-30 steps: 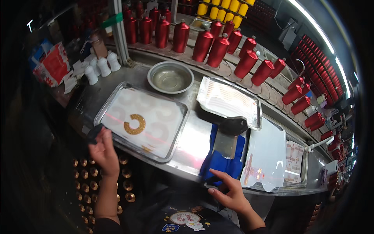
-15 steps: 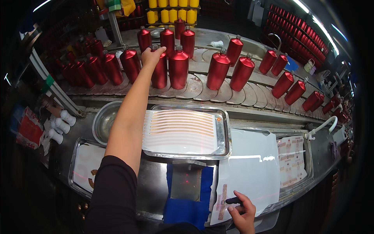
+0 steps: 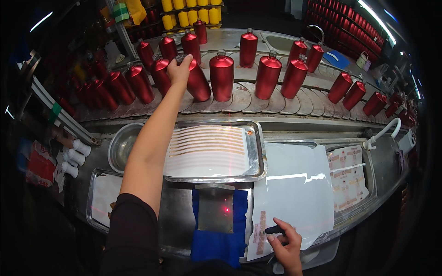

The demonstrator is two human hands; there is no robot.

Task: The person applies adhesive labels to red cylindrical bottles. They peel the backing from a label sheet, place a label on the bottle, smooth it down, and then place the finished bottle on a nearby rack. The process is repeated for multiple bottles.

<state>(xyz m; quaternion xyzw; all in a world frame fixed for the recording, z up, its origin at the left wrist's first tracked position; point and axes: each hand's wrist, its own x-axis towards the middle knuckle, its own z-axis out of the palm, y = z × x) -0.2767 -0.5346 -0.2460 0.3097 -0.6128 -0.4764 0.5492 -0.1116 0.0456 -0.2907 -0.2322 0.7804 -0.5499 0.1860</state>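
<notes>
My left hand [image 3: 178, 71], its arm stretched across the trays, is closed round the neck of a red bottle [image 3: 198, 83] that leans on the slatted conveyor [image 3: 235, 103]. Other red bottles [image 3: 222, 78] stand on both sides of it. Low at the right, my right hand [image 3: 286, 246] has its thumb and index finger apart. A black, finger-shaped piece [image 3: 275, 230] sits at its fingers, seemingly a cover on one finger. This hand hovers over the lower edge of a white sheet [image 3: 299, 198], beside a printed brown label strip [image 3: 261, 230].
A metal tray [image 3: 260, 161] holds a sheet with gold curved strips. Around it are a steel bowl [image 3: 117, 147], a smaller tray [image 3: 90, 195], a blue cloth [image 3: 216, 246] under a metal plate [image 3: 214, 214], a label sheet [image 3: 347, 179] and a white faucet [image 3: 384, 133].
Bottles on the conveyor have shifted right relative to the trays. The bottle in my left hand now leans. My right hand stays over the white sheet. The whole view has turned slightly.
</notes>
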